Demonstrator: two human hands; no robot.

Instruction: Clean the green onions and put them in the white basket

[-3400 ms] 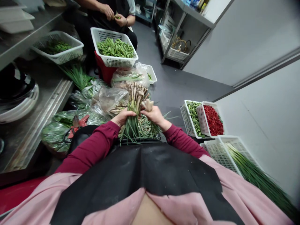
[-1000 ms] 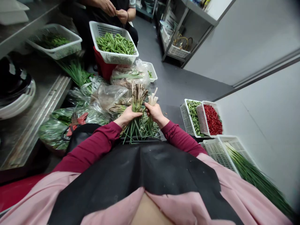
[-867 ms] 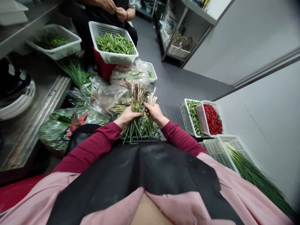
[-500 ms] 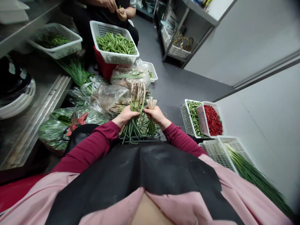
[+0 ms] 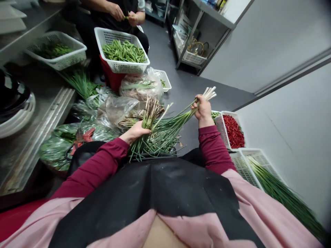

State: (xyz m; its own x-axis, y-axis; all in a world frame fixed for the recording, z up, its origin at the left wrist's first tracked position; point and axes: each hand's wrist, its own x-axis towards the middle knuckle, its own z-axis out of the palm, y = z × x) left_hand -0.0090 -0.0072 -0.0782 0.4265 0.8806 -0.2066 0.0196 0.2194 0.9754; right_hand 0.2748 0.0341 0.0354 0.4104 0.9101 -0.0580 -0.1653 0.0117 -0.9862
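Since the earlier frame, the right hand [image 5: 203, 107] has swung outward. Nearest, the left hand [image 5: 137, 132] clasps slim brown-ended green stalks [image 5: 152, 111], ends jutting beyond it; farther, the right one grips long white-ended green stalks [image 5: 181, 120], tips protruding past its fist.

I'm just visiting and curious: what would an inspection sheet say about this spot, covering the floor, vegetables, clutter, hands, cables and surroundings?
Surface: grey floor, a few plant scraps lying near the work.
Job's things: dark-rooted bunch and white-ended stalks with long green leaves.
Clutter: clear plastic bag, bag of greens with a red item on it, too unclear to name.
Left hand: closed around the dark-rooted bunch.
Right hand: raised, gripping the white-ended stalks.
Cables: yellowish loops on a shelf; cannot tell whether they are cables.
Surroundings: green pods, red chillies in baskets; a co-worker's hands beyond.
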